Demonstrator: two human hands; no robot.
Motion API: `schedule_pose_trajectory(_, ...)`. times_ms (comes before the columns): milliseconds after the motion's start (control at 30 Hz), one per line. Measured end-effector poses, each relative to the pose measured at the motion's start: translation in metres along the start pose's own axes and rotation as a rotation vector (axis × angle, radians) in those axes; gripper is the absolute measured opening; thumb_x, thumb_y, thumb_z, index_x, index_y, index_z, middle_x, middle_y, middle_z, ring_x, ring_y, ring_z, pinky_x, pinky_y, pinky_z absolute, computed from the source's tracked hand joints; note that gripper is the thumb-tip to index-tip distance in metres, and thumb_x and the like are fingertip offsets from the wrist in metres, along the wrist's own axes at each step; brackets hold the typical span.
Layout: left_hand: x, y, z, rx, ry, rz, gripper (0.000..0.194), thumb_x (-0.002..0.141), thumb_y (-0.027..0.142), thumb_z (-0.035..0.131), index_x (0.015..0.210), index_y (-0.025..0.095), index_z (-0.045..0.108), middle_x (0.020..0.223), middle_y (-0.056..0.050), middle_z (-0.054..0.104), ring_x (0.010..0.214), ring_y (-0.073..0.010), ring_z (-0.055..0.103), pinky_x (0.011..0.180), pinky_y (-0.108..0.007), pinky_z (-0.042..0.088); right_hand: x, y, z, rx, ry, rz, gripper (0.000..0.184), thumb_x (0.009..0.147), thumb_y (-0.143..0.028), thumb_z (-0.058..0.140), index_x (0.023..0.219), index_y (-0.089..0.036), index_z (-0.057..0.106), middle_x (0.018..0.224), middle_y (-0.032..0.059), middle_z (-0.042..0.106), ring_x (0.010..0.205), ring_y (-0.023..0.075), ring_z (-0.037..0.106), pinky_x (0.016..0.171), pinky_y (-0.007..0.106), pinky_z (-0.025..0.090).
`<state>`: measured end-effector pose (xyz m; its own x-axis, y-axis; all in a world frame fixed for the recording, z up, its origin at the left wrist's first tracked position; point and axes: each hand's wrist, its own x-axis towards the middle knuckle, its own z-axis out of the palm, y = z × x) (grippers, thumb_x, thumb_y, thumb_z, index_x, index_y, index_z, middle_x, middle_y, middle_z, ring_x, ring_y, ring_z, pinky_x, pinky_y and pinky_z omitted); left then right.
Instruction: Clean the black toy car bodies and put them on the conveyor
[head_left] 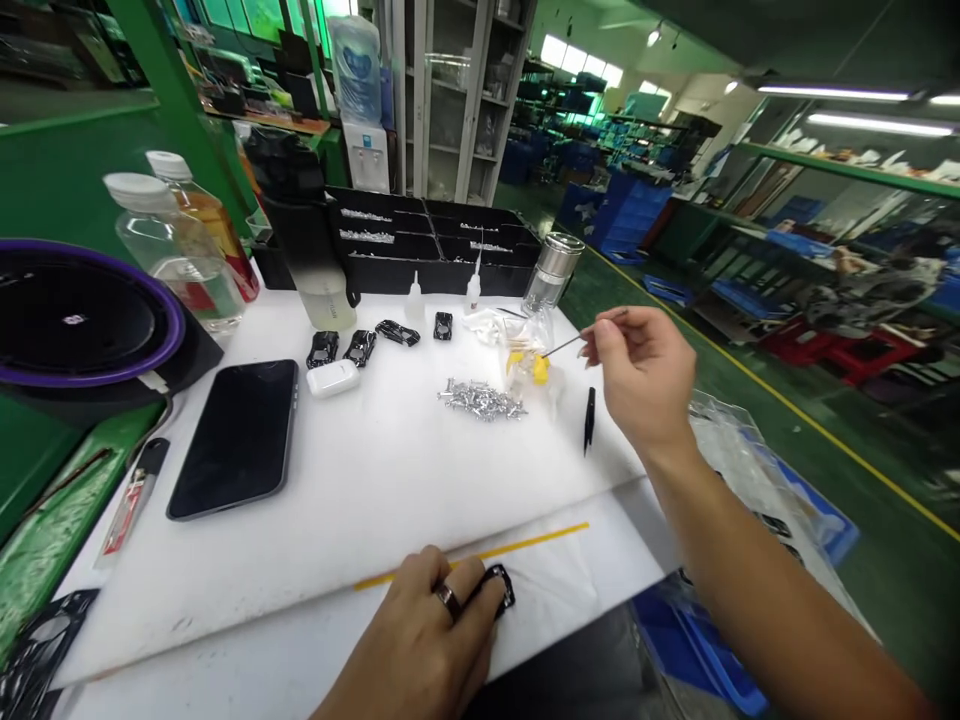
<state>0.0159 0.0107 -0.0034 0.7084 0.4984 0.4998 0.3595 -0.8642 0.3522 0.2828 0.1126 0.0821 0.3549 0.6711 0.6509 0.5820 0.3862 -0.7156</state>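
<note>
At the front of the white work surface, my left hand (442, 615), with a ring on one finger, is closed on a small black toy car body (500, 588); the fingers cover much of it. My right hand (641, 365) pinches a thin dark metal rod (568, 345). The rod points left, its tip at a yellow piece (538, 369) lying in clear plastic. Left of that lies a heap of small silver screws (480, 398). Black tweezers (589, 420) rest below my right hand. Several more black car bodies (397, 332) lie farther back.
A phone (236, 435), a white earbud case (333, 378) and a utility knife (135, 495) lie at left. Behind stand a tumbler (296, 230), two small dropper bottles (473, 288), a metal-topped jar (553, 272) and a black compartment tray (435, 275). A yellow strip (532, 540) lies along the front.
</note>
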Motion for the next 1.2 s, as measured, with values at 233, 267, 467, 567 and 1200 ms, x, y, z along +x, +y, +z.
schedule_pose_trajectory(233,-0.001,0.0,0.0,0.012,0.004,0.009,0.022,0.096,0.012,0.055,0.115,0.019,0.065,0.086,-0.006,0.066,0.075,-0.0194,0.062,0.063,-0.032,0.05,0.011,0.008,0.009,-0.326,-0.332,0.127,0.023,0.087,-0.042,0.065,0.095,-0.02,0.069,0.085,0.0038,0.072,0.071,0.0169,0.066,0.067,0.03,0.05)
schedule_pose_trajectory(267,0.0,0.0,0.0,0.013,0.0,0.007,0.022,0.096,0.012,0.054,0.115,0.019,0.065,0.086,-0.006,0.066,0.075,-0.0194,0.061,0.063,-0.032,0.05,0.01,0.01,0.004,-0.371,-0.361,0.151,0.026,0.087,-0.043,0.065,0.098,-0.02,0.071,0.085,0.0041,0.073,0.07,0.0171,0.065,0.066,0.03,0.049)
schedule_pose_trajectory(467,0.002,0.002,-0.004,0.011,-0.044,-0.011,0.027,0.095,0.006,0.049,0.115,0.017,0.065,0.085,-0.006,0.066,0.074,-0.02,0.059,0.06,-0.033,0.05,0.0,0.039,-0.046,-0.689,-0.415,0.299,0.029,0.093,-0.035,0.052,0.104,-0.02,0.073,0.086,0.0069,0.073,0.072,0.0199,0.063,0.066,0.032,0.041)
schedule_pose_trajectory(567,0.001,0.002,-0.005,-0.01,-0.077,-0.031,0.026,0.096,0.007,0.051,0.116,0.015,0.065,0.09,-0.008,0.066,0.076,-0.0213,0.058,0.061,-0.035,0.051,-0.007,0.053,-0.058,-0.793,-0.482,0.393,0.03,0.089,-0.042,0.058,0.104,-0.021,0.073,0.087,0.0066,0.074,0.071,0.0202,0.063,0.063,0.031,0.04)
schedule_pose_trajectory(1200,-0.009,-0.001,-0.008,-0.066,-0.222,-0.088,0.035,0.098,0.016,0.061,0.133,0.015,0.06,0.119,-0.009,0.065,0.091,-0.0214,0.048,0.079,-0.038,0.048,-0.071,-0.012,-0.075,-0.25,-0.393,0.496,0.011,0.091,-0.014,0.055,0.089,-0.024,0.05,0.08,0.0016,0.074,0.055,0.0131,0.065,0.054,0.03,0.05)
